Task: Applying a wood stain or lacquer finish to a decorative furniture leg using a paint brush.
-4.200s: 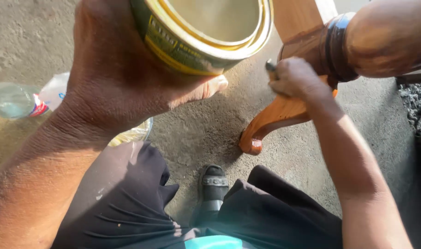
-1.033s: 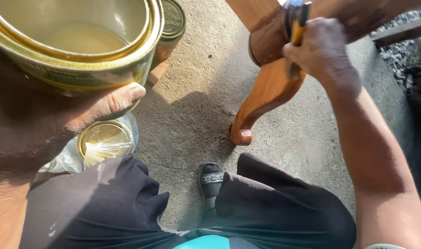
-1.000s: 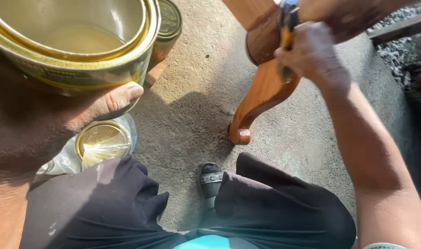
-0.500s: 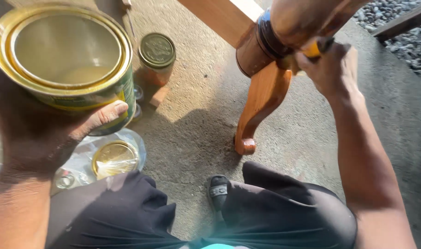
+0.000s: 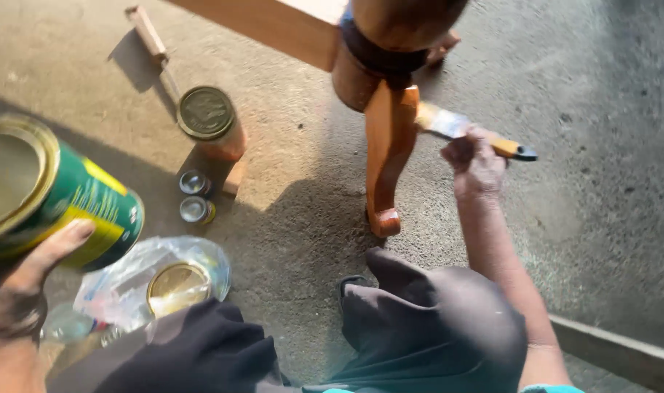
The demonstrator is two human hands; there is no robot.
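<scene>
Right hand (image 5: 476, 166) is closed around the yellow handle of a flat paintbrush (image 5: 468, 131). The bristle end lies against the side of the curved, orange-brown wooden furniture leg (image 5: 387, 156), just below its dark turned collar. The leg's foot stands on the grey concrete floor (image 5: 601, 182).

Left hand (image 5: 26, 280) grips an open round green-and-yellow metal can (image 5: 52, 196) from below, thumb laid across the can wall. The can is tilted, mouth toward the camera, and held clear of the floor at the left edge of the view. Contents not readable from this angle.

Handling, brush: judged light and stiff along the handle, soft at the bristles. The grip sits mid-handle, behind the ferrule. If the bristles are wet, the ferrule zone is likely slick, so the bare handle is the better hold.

Handling, can: judged rigid, thin-walled and smooth, moderately heavy if part full. Liquid would shift with tilt, so support under the base plus a thumb on the wall suits it. The rim may be sticky.

Nearby on the floor: a closed round tin with a dark lid (image 5: 207, 116), two small tins (image 5: 195, 196), a loose golden lid (image 5: 177, 288) lying on a clear plastic bag (image 5: 121, 280), and a wooden stick (image 5: 150, 36). The person's dark-trousered knees (image 5: 434, 327) fill the lower frame.
</scene>
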